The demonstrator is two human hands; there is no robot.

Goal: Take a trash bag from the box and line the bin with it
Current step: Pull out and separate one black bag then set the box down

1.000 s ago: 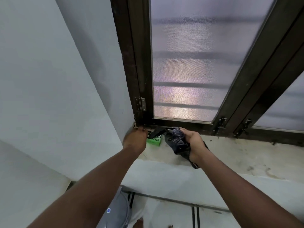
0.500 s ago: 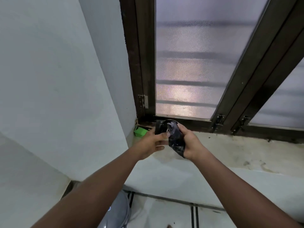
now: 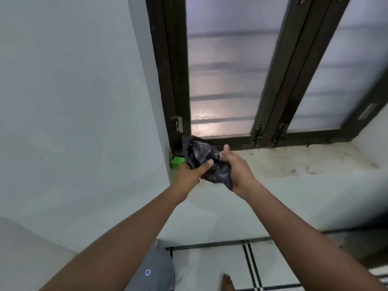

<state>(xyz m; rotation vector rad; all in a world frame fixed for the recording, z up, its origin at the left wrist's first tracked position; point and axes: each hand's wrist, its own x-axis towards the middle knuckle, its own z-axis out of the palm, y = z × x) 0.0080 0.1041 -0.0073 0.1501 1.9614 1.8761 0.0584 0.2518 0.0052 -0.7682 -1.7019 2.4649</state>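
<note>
A crumpled black trash bag (image 3: pixel 202 156) is held between both hands above the window sill. My left hand (image 3: pixel 190 172) grips its lower left side, thumb pressed on the plastic. My right hand (image 3: pixel 237 166) holds its right side, thumb raised. Behind my left hand a small green box (image 3: pixel 176 161) lies in the sill's left corner, against the wall and the window frame, partly hidden. A grey rounded bin (image 3: pixel 155 267) shows on the floor at the bottom, below my left forearm.
A pale stained sill (image 3: pixel 294 162) runs to the right under a dark-framed frosted window (image 3: pixel 222 80). A white wall (image 3: pixel 73 101) closes the left side. White floor tiles with black lines (image 3: pixel 247 265) lie below the sill.
My left hand left the green box and took hold of the bag. Both hands have drawn the bag back a little from the window, away from the box.
</note>
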